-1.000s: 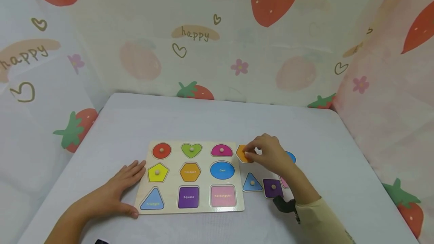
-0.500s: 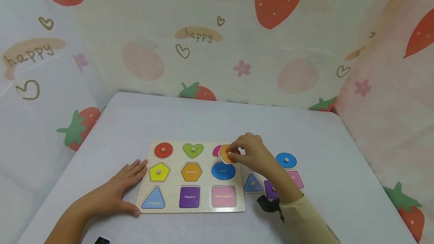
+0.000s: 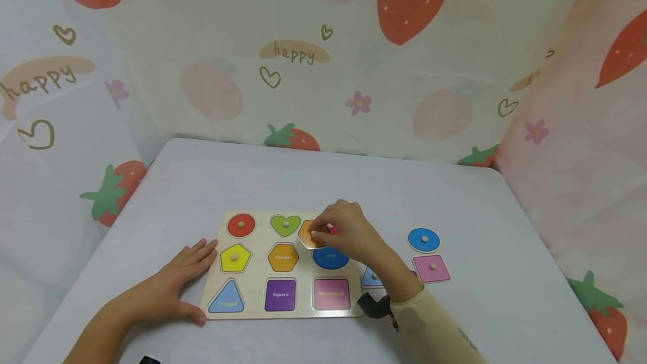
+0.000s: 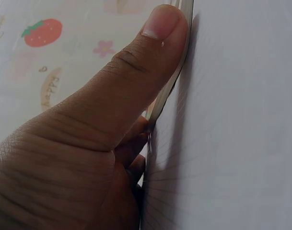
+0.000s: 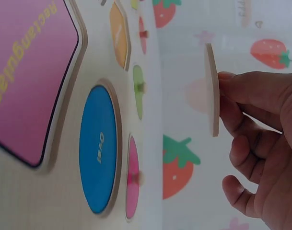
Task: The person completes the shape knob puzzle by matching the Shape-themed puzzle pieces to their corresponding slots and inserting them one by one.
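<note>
My right hand point(image 3: 343, 232) pinches the orange hexagon puzzle piece point(image 3: 305, 233) by its knob, above the wooden shape board point(image 3: 255, 314). In the right wrist view the hexagon piece point(image 5: 212, 91) shows edge-on, clear of the board. The hexagon recess point(image 3: 283, 257) lies just left of and below it in the head view. Along the board's left edge rests my left hand point(image 3: 169, 285), fingers spread and thumb at the lower corner. Up close in the left wrist view, the left thumb point(image 4: 136, 72) touches the board's edge.
Right of the board lie the blue oval piece point(image 3: 423, 240) and the pink rectangle piece point(image 3: 431, 268). A blue triangle piece point(image 3: 370, 278) is partly hidden by the right arm. Red circle point(image 3: 241, 224), green heart point(image 3: 285, 224) and yellow pentagon point(image 3: 235, 258) pieces sit in the board.
The right hand has carried the orange hexagon piece leftward from beside the board to over its upper middle. The left hand has stayed at the board's left edge.
</note>
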`<action>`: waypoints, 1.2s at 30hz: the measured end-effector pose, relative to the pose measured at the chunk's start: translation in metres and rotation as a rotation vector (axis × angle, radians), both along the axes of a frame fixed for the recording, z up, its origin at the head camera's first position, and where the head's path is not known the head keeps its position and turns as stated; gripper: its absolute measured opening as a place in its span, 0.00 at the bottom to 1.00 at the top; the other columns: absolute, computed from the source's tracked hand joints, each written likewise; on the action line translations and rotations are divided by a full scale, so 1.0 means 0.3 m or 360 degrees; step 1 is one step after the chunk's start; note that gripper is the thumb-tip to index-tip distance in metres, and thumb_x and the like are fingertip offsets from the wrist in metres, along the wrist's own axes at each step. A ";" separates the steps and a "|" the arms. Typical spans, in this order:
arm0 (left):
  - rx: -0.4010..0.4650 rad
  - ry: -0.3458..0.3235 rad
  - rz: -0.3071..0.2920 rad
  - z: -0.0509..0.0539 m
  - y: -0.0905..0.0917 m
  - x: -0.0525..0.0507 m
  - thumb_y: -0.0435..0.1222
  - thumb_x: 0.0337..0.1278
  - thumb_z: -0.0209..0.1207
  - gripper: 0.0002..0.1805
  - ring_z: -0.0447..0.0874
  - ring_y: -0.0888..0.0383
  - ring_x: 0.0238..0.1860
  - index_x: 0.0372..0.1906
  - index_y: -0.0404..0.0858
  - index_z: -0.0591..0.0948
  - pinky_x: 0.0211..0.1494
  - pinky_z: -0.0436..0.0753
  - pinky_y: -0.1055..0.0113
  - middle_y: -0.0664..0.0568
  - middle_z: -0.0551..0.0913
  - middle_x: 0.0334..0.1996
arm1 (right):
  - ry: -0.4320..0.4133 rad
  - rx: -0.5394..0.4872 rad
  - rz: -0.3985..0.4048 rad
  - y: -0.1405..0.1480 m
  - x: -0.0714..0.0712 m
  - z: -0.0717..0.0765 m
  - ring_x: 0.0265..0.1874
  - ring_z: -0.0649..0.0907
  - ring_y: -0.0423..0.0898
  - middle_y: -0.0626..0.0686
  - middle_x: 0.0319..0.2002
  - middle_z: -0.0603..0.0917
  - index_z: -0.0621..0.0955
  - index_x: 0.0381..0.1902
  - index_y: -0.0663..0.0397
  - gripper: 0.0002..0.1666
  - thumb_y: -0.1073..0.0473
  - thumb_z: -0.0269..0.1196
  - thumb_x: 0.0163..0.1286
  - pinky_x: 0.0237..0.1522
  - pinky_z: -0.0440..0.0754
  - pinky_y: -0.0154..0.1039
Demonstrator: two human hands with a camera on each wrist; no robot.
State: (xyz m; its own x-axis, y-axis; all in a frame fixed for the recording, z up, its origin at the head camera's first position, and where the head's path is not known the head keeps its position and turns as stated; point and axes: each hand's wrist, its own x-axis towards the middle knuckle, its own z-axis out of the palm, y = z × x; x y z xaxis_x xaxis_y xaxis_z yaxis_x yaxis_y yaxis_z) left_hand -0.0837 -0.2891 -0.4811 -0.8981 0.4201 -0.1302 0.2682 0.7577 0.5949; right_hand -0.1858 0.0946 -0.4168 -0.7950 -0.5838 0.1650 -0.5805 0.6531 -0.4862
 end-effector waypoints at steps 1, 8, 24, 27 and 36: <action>0.0005 0.0008 -0.0004 0.000 -0.001 0.001 0.68 0.28 0.75 0.70 0.40 0.40 0.83 0.81 0.42 0.60 0.65 0.26 0.93 0.49 0.52 0.83 | 0.0006 -0.0008 0.0013 -0.008 0.001 -0.001 0.42 0.77 0.43 0.40 0.37 0.88 0.91 0.42 0.43 0.07 0.52 0.73 0.67 0.53 0.71 0.48; 0.0014 0.0049 -0.0030 -0.002 -0.002 0.003 0.69 0.28 0.74 0.70 0.41 0.40 0.82 0.81 0.41 0.60 0.67 0.26 0.93 0.48 0.52 0.83 | -0.0018 0.0004 0.0048 -0.070 0.005 -0.015 0.40 0.78 0.44 0.38 0.35 0.88 0.92 0.40 0.42 0.06 0.51 0.72 0.68 0.50 0.69 0.46; 0.0023 0.0033 -0.0034 -0.008 0.000 -0.002 0.68 0.29 0.74 0.70 0.41 0.42 0.83 0.81 0.41 0.60 0.67 0.27 0.93 0.48 0.52 0.83 | -0.0174 0.0059 -0.0011 -0.166 0.016 -0.075 0.34 0.76 0.39 0.29 0.27 0.85 0.92 0.37 0.38 0.04 0.51 0.74 0.65 0.45 0.72 0.38; 0.0022 0.0010 -0.0019 -0.004 -0.002 -0.002 0.68 0.29 0.75 0.70 0.40 0.42 0.83 0.81 0.42 0.59 0.66 0.26 0.93 0.49 0.52 0.83 | -0.0267 0.0032 -0.0038 -0.180 0.018 -0.087 0.34 0.78 0.39 0.30 0.26 0.85 0.92 0.37 0.39 0.03 0.52 0.74 0.65 0.39 0.75 0.34; 0.0028 0.0028 -0.0025 -0.001 -0.006 0.002 0.68 0.29 0.75 0.70 0.41 0.38 0.82 0.81 0.42 0.60 0.64 0.28 0.95 0.48 0.52 0.83 | -0.0443 -0.0030 -0.0087 -0.207 0.021 -0.124 0.31 0.77 0.35 0.31 0.25 0.84 0.92 0.35 0.39 0.02 0.52 0.75 0.63 0.31 0.75 0.30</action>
State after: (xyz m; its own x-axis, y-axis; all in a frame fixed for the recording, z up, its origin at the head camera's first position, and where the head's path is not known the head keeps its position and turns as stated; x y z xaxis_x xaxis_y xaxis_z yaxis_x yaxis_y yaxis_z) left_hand -0.0832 -0.2910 -0.4815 -0.8935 0.4362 -0.1069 0.2905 0.7429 0.6031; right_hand -0.1795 0.0324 -0.4540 -0.8414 -0.5378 -0.0535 -0.3874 0.6691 -0.6343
